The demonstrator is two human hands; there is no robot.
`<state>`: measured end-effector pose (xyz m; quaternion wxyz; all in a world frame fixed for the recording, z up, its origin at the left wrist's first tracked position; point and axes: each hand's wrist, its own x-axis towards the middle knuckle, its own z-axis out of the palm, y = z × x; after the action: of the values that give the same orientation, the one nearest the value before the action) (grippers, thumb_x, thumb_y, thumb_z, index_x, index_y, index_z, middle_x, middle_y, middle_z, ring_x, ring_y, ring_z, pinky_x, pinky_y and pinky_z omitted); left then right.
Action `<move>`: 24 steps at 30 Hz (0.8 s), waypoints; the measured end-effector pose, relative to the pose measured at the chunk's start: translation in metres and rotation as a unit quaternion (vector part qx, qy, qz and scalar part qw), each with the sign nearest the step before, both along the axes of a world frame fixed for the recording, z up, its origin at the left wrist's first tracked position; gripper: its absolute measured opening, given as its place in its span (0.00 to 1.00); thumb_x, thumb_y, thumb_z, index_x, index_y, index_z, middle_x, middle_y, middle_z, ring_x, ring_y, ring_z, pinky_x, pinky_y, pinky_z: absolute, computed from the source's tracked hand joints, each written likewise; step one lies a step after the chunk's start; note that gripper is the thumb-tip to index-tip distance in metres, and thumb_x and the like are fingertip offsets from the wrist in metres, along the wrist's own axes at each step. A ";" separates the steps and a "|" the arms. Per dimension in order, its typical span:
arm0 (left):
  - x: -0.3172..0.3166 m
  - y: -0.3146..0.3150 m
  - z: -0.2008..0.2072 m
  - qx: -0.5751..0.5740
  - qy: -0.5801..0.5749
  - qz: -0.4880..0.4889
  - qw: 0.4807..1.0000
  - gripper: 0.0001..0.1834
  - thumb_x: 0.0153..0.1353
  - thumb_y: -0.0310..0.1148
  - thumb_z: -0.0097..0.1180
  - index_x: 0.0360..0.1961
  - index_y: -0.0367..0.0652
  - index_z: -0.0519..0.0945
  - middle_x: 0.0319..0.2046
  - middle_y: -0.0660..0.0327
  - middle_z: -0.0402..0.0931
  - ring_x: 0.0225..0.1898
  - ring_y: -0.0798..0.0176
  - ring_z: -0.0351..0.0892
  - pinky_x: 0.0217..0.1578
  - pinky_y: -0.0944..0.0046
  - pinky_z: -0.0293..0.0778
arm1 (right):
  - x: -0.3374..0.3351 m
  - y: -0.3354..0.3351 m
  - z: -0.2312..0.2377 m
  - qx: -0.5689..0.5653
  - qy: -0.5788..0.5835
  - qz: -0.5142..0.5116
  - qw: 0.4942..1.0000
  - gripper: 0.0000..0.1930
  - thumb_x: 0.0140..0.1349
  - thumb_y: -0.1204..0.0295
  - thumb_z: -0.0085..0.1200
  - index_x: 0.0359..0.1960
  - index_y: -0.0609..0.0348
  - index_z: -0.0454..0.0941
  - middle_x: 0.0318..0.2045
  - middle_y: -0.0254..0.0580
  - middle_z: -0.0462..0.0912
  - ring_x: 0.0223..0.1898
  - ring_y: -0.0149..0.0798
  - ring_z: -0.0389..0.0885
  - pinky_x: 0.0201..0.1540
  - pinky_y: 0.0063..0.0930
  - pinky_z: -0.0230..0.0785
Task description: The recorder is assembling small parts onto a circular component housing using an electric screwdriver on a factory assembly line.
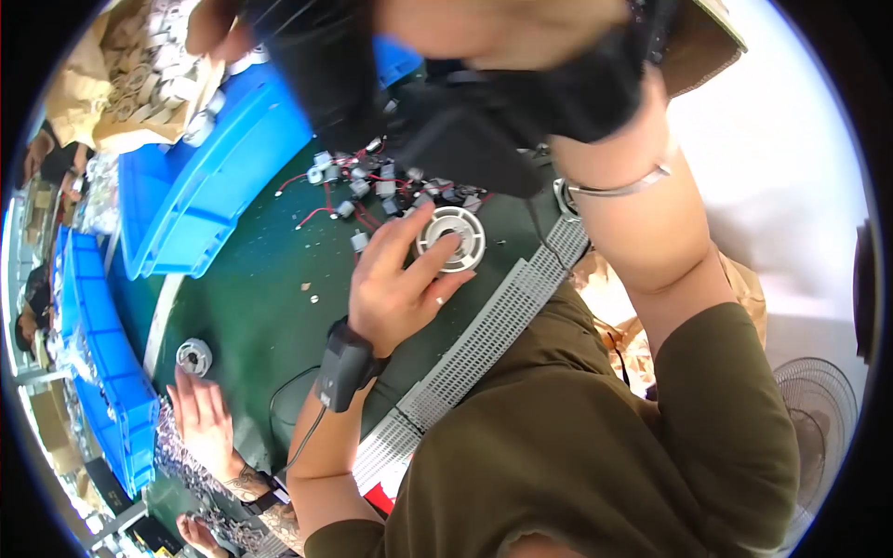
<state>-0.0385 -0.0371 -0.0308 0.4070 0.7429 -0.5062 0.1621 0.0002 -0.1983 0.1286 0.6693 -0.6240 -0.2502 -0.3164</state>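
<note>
My left hand [395,288] is over the green tabletop, its fingers around a white spoked plastic ring [476,228] with a dark centre. One fingertip rests at the ring's hub. A black strapped device [342,367] with a cable sits on my left wrist. Just beyond the ring lies a heap of small motors [358,181] with red wires. My right arm comes in from the right side, wearing a metal bangle [628,184] and a black wrist strap. My right hand [507,33] is very close and blurred at the top; black gear hides most of its fingers.
Blue bins [219,177] stand at the far left, beside a paper-lined box [88,102] of white rings. A co-worker's hand [200,418] touches another white ring [193,356]. A perforated grey strip [484,325] runs along the near table edge. A fan [814,409] stands at right.
</note>
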 end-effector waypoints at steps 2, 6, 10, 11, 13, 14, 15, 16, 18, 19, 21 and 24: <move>-0.001 0.004 -0.001 0.010 0.005 0.012 1.000 0.22 0.35 0.31 0.72 0.36 0.42 0.82 0.48 0.48 0.74 0.40 0.49 0.77 0.39 0.58 0.76 | -0.014 -0.064 -0.005 0.031 0.008 0.054 0.998 0.26 0.51 0.76 0.57 0.53 0.70 0.64 0.35 0.46 0.77 0.34 0.34 0.76 0.37 0.25 0.70; 0.001 0.008 0.001 0.026 0.023 0.014 0.999 0.23 0.34 0.30 0.72 0.37 0.41 0.82 0.47 0.46 0.75 0.39 0.49 0.78 0.37 0.58 0.76 | -0.050 -0.061 -0.005 0.019 0.096 -0.056 0.994 0.25 0.47 0.82 0.55 0.49 0.72 0.65 0.21 0.42 0.77 0.18 0.32 0.75 0.22 0.24 0.69; 0.000 0.007 0.002 0.046 0.028 0.012 0.998 0.23 0.35 0.30 0.73 0.36 0.41 0.81 0.48 0.46 0.74 0.40 0.49 0.79 0.37 0.59 0.76 | -0.026 -0.107 -0.057 0.065 -0.123 0.101 0.985 0.21 0.48 0.83 0.56 0.46 0.69 0.68 0.22 0.40 0.77 0.20 0.31 0.75 0.25 0.22 0.68; 0.000 0.008 0.001 0.053 0.032 0.017 0.998 0.22 0.35 0.31 0.73 0.36 0.41 0.81 0.48 0.46 0.74 0.40 0.49 0.78 0.37 0.59 0.76 | -0.027 -0.109 -0.060 0.068 -0.121 0.100 0.985 0.21 0.48 0.83 0.56 0.46 0.69 0.68 0.22 0.40 0.77 0.20 0.31 0.75 0.25 0.22 0.68; 0.000 0.008 -0.001 0.051 0.026 0.014 0.998 0.22 0.35 0.31 0.73 0.36 0.41 0.81 0.49 0.45 0.74 0.41 0.49 0.78 0.38 0.59 0.76 | -0.029 -0.113 -0.066 0.045 -0.131 0.057 0.989 0.20 0.48 0.82 0.57 0.45 0.68 0.69 0.22 0.40 0.77 0.20 0.31 0.75 0.26 0.23 0.69; -0.001 0.008 -0.001 0.054 0.023 0.020 0.998 0.22 0.35 0.32 0.73 0.36 0.41 0.81 0.49 0.45 0.74 0.41 0.48 0.78 0.38 0.59 0.76 | -0.029 -0.114 -0.067 0.048 -0.130 0.055 0.989 0.20 0.48 0.82 0.57 0.45 0.68 0.69 0.22 0.40 0.77 0.20 0.31 0.75 0.26 0.23 0.69; -0.001 0.009 -0.001 0.058 0.019 0.026 0.998 0.22 0.35 0.32 0.73 0.36 0.41 0.81 0.49 0.45 0.74 0.42 0.48 0.78 0.38 0.59 0.76 | -0.029 -0.115 -0.068 0.050 -0.128 0.049 0.989 0.20 0.48 0.82 0.57 0.45 0.68 0.69 0.22 0.40 0.77 0.20 0.31 0.75 0.26 0.23 0.69; -0.002 0.009 -0.002 0.059 0.027 0.026 0.998 0.22 0.36 0.32 0.73 0.37 0.40 0.81 0.49 0.44 0.73 0.43 0.48 0.78 0.40 0.59 0.76 | -0.030 -0.116 -0.069 0.051 -0.125 0.043 0.990 0.20 0.48 0.82 0.57 0.45 0.69 0.69 0.22 0.40 0.78 0.20 0.31 0.75 0.26 0.23 0.69; -0.002 0.009 -0.001 0.062 0.027 0.023 0.997 0.22 0.36 0.32 0.73 0.37 0.40 0.81 0.49 0.44 0.73 0.43 0.47 0.78 0.40 0.59 0.75 | -0.031 -0.117 -0.070 0.054 -0.123 0.034 0.990 0.20 0.48 0.82 0.57 0.45 0.69 0.69 0.22 0.40 0.78 0.20 0.31 0.75 0.26 0.23 0.69; -0.002 0.008 -0.001 0.061 0.026 0.022 0.998 0.22 0.36 0.32 0.72 0.37 0.40 0.81 0.50 0.44 0.73 0.43 0.47 0.78 0.40 0.59 0.75 | -0.031 -0.118 -0.071 0.048 -0.121 0.031 0.991 0.20 0.48 0.83 0.57 0.45 0.69 0.69 0.22 0.41 0.78 0.20 0.31 0.75 0.26 0.23 0.69; -0.001 0.009 -0.002 0.062 0.031 0.021 0.997 0.22 0.37 0.32 0.72 0.37 0.39 0.81 0.50 0.43 0.73 0.44 0.46 0.78 0.40 0.58 0.75 | -0.037 -0.112 -0.068 0.045 -0.118 0.030 0.992 0.20 0.48 0.83 0.57 0.45 0.69 0.68 0.22 0.41 0.78 0.20 0.31 0.75 0.26 0.23 0.69; -0.002 0.008 -0.001 0.060 0.032 0.020 0.998 0.22 0.37 0.32 0.72 0.37 0.39 0.81 0.50 0.43 0.73 0.44 0.46 0.78 0.41 0.58 0.75 | -0.050 -0.104 -0.060 0.095 0.097 -0.107 0.985 0.20 0.48 0.83 0.56 0.45 0.69 0.68 0.22 0.42 0.77 0.20 0.31 0.75 0.25 0.23 0.69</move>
<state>-0.0409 -0.0287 -0.0321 0.3746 0.7804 -0.4871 0.1159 -0.0503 -0.3022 0.0685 0.7091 -0.6083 -0.0845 -0.3463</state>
